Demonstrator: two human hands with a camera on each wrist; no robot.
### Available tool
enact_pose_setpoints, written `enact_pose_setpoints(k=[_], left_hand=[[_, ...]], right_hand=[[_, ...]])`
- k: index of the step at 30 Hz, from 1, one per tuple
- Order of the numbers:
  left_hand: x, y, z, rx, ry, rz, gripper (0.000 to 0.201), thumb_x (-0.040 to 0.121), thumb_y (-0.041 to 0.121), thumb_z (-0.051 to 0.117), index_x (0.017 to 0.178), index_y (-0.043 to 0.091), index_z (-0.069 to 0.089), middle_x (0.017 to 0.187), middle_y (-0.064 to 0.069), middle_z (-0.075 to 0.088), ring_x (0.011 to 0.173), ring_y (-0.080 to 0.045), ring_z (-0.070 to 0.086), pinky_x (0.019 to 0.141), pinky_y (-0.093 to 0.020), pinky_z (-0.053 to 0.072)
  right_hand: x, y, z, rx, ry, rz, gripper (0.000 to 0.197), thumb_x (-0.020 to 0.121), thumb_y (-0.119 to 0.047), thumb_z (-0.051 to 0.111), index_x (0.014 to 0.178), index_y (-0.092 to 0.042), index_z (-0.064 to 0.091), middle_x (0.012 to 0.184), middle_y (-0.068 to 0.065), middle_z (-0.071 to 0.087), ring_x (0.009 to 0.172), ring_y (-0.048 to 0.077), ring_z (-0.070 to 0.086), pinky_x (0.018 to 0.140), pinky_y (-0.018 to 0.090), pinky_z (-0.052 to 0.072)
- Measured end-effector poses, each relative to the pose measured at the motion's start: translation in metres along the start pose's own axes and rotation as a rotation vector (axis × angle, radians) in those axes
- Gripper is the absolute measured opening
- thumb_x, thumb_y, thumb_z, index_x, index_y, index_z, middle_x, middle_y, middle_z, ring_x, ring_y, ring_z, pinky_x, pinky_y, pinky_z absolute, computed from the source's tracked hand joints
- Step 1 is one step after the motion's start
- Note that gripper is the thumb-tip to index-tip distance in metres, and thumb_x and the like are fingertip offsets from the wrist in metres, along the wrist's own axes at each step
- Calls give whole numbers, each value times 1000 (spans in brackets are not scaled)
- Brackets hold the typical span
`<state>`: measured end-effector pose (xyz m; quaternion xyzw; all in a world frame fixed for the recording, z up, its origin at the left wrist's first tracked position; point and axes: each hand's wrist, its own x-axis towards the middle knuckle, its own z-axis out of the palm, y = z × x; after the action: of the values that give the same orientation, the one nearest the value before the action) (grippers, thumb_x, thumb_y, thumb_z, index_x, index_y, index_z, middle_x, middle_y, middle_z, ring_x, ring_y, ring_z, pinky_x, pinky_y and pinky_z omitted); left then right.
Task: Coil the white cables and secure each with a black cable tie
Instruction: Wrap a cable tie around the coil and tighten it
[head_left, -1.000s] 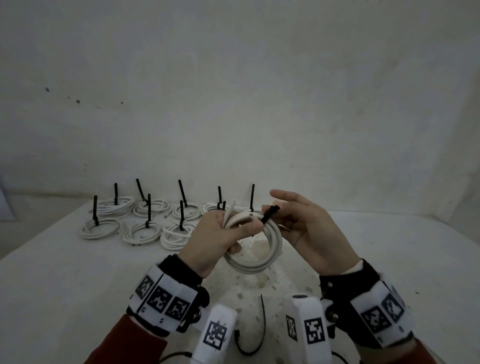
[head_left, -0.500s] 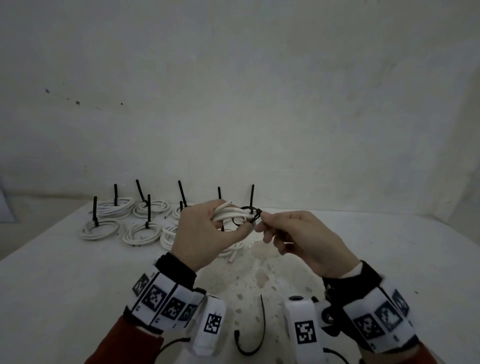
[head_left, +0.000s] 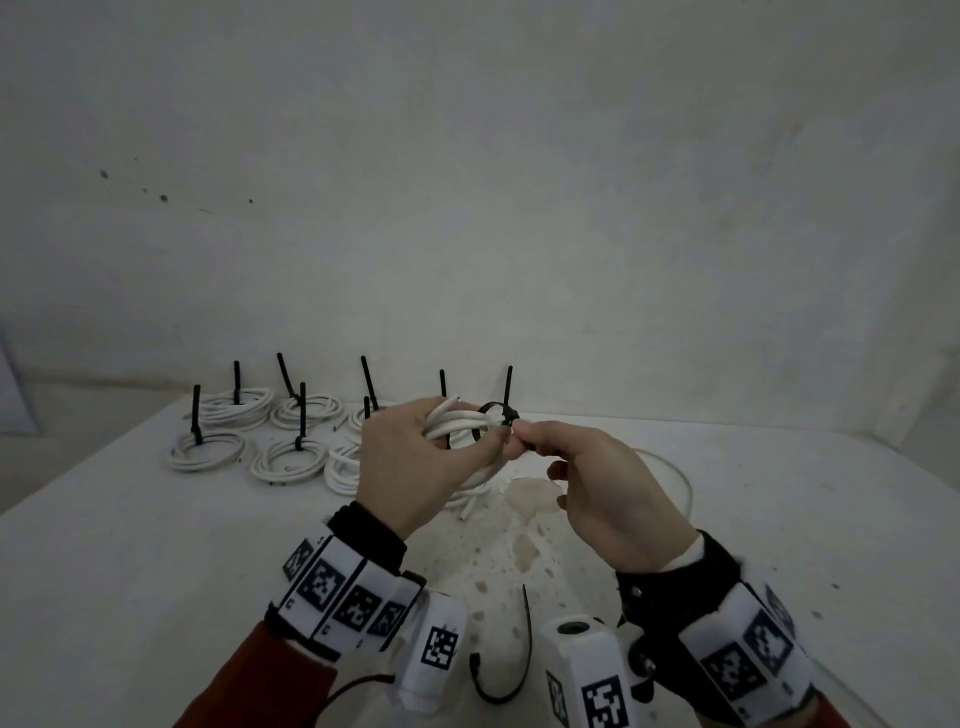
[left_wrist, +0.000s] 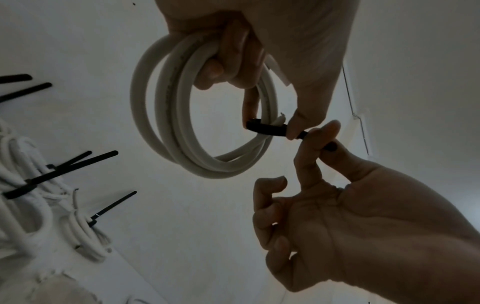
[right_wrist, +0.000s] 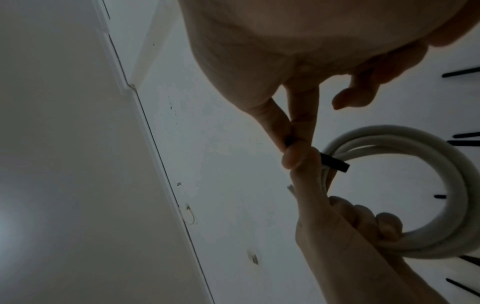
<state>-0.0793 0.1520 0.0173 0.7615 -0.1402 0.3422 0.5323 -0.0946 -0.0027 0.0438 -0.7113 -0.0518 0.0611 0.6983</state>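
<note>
My left hand (head_left: 415, 462) grips a coiled white cable (head_left: 457, 423) above the table's middle, fingers curled round the bundle (left_wrist: 182, 115). A black cable tie (head_left: 498, 415) is looped around the coil near its upper right. My right hand (head_left: 597, 483) pinches the tie's tail between thumb and forefinger (left_wrist: 319, 139), right beside the left thumb. The right wrist view shows the pinch on the black strap (right_wrist: 335, 162) with the coil (right_wrist: 415, 144) hanging beyond it.
Several tied white coils (head_left: 208, 452) with upright black tie tails lie at the back left of the white table (head_left: 130, 571). A loose black cable tie (head_left: 519, 649) lies near the front edge between my wrists. A thin loose cable (head_left: 680, 478) curves behind my right hand.
The coil turned from facing me to edge-on and rose a little. The tie went from a loose end at the right fingers to a closed loop around the coil, its tail now pinched.
</note>
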Motion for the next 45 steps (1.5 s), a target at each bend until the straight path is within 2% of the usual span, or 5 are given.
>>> enact_pose_setpoints(k=[6, 15, 24, 33, 45], left_hand=[[8, -14, -6, 75, 103, -82, 32, 65, 42, 69, 56, 11, 65, 48, -4, 55, 44, -6, 45, 47, -12, 31], [12, -16, -10, 30, 95, -108, 27, 66, 40, 72, 57, 15, 66, 43, 8, 48, 44, -4, 41, 48, -20, 32], [11, -5, -3, -315, -25, -330, 27, 76, 21, 76, 57, 13, 58, 41, 12, 36, 39, -5, 31, 46, -23, 28], [16, 2, -3, -774, -241, -626, 32, 99, 27, 31, 86, 9, 54, 48, 6, 28, 38, -7, 22, 41, -21, 32], [10, -3, -2, -682, -334, -424, 20, 91, 24, 51, 101, 9, 58, 69, -5, 60, 43, -13, 46, 50, -25, 47]], right_hand=[[-5, 2, 4, -22, -54, -32, 34, 87, -20, 57, 52, -18, 59, 66, -25, 60, 74, 2, 42, 71, 26, 28], [-4, 4, 7, -36, -79, 1, 32, 86, -35, 57, 57, -22, 63, 91, -15, 56, 84, 11, 42, 76, 30, 29], [17, 18, 1, -200, -17, -391, 24, 89, -19, 64, 112, -18, 56, 111, 0, 63, 94, 12, 63, 78, 21, 50], [23, 30, 8, 25, 44, -518, 4, 93, -7, 57, 92, -9, 54, 71, 13, 61, 54, 19, 54, 63, 46, 49], [28, 26, -5, 269, -32, -305, 7, 95, -6, 51, 88, -7, 50, 56, 2, 50, 42, 16, 42, 55, 34, 37]])
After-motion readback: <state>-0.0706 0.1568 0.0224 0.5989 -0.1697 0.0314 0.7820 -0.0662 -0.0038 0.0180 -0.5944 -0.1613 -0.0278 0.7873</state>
